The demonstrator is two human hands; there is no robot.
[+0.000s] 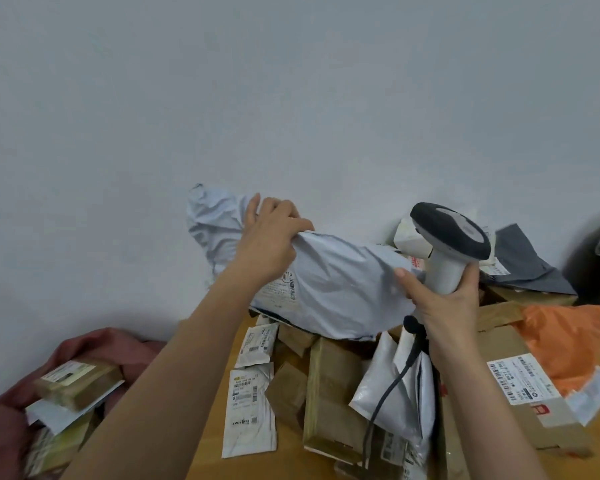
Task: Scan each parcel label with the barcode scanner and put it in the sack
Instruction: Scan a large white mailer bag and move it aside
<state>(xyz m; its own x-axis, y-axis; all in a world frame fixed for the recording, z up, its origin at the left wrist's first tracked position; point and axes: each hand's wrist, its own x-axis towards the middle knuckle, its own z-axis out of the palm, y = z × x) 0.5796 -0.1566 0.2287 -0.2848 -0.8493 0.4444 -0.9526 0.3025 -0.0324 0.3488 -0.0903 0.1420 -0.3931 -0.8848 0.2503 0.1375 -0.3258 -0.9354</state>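
My left hand (269, 237) grips the crumpled pale-grey plastic mailer parcel (340, 285) above the piled wooden surface (215, 410); my right hand (444, 299) clasps the white-and-black barcode scanner (447, 244). The pink sack (11, 410) sits lower left.

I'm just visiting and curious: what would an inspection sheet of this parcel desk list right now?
Surface: wooden table, mostly covered by parcels.
Job's things: large white mailer bag lifted over the pile, its label partly hidden by the left wrist; barcode scanner; pink sack at lower left, already holding parcels.
Clutter: brown taped boxes, small white labelled pouches, orange mailer, grey mailer, labelled cardboard box.
Hands: left hand grips the white bag's top; right hand holds the scanner's handle.
Cables: dark scanner cable hangs down over the parcels.
Surroundings: plain pale wall.
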